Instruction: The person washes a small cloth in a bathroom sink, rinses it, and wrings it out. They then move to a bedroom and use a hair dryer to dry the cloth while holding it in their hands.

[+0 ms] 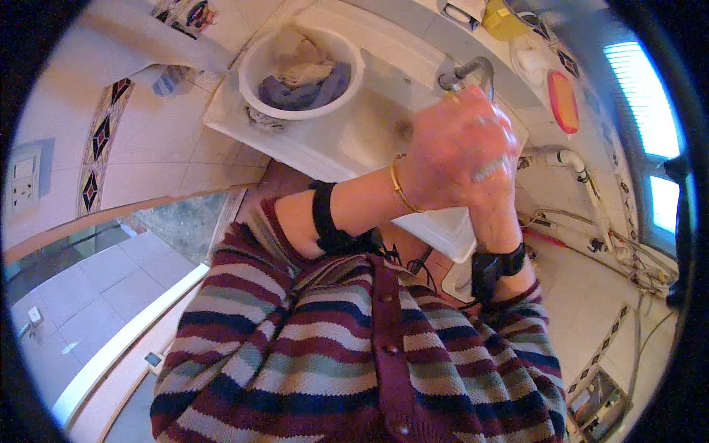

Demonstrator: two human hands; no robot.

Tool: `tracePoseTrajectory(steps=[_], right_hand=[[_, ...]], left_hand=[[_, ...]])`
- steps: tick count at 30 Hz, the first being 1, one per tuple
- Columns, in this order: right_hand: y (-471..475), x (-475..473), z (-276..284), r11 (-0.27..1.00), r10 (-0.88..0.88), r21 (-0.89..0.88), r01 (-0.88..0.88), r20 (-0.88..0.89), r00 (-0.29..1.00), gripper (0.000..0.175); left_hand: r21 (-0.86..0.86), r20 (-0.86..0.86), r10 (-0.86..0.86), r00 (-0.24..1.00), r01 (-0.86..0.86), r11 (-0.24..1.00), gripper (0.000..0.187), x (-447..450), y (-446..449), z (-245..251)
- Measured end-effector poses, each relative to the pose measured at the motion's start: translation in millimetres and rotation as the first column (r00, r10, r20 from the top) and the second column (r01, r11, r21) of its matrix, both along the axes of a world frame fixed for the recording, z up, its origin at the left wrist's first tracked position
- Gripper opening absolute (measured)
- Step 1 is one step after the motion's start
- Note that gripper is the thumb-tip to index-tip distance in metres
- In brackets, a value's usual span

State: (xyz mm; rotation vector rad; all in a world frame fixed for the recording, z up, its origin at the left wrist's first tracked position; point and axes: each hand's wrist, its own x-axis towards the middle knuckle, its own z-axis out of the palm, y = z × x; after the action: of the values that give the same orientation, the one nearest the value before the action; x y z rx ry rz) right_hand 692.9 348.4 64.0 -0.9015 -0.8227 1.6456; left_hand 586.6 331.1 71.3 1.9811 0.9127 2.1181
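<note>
My left hand (437, 138), with a gold bracelet at its wrist, and my right hand (490, 177) are pressed together, one over the other. Motion blurs both, and whether anything lies between them is hidden. A pale patch shows on the skin where they meet. They are above the right part of a white sink (376, 119), just in front of a metal faucet (476, 69). To the left, a white plastic basin (359, 66) rests on the sink and holds dark grey cloth (310, 94) and beige cloth (304, 72). Some patterned cloth (265, 118) lies beneath the basin's near rim.
Behind the faucet are a yellow container (501, 21) and a red-rimmed oval dish (563, 102). White pipes (573, 160) and loose hoses (648, 277) run along the right wall. At left are a wall socket (25, 183) and a doorway with a tiled floor (111, 277).
</note>
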Motion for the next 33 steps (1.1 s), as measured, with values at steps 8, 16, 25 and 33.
tracePoseTrajectory(steps=[8,16,25,33], right_hand=[[37,26,-38,0.891,0.451,-0.194,-0.41,0.281,0.847,0.028],[59,26,-70,0.564,0.826,-0.446,-0.695,0.318,0.466,0.027],[59,14,-109,0.648,0.739,-0.359,-0.671,0.51,0.441,0.031],[45,30,-145,0.642,0.607,-0.627,-0.441,0.064,0.792,0.034]], left_hand=[[0.034,-0.47,-0.169,0.866,0.209,0.977,0.01,21,2,-34],[0.044,-0.608,-0.303,0.734,0.412,0.91,0.013,35,0,-78],[0.015,-0.696,-0.313,0.646,0.45,0.893,0.013,19,-1,-126],[-0.533,-0.481,-0.29,0.828,-0.013,0.846,0.045,-84,-39,-163]])
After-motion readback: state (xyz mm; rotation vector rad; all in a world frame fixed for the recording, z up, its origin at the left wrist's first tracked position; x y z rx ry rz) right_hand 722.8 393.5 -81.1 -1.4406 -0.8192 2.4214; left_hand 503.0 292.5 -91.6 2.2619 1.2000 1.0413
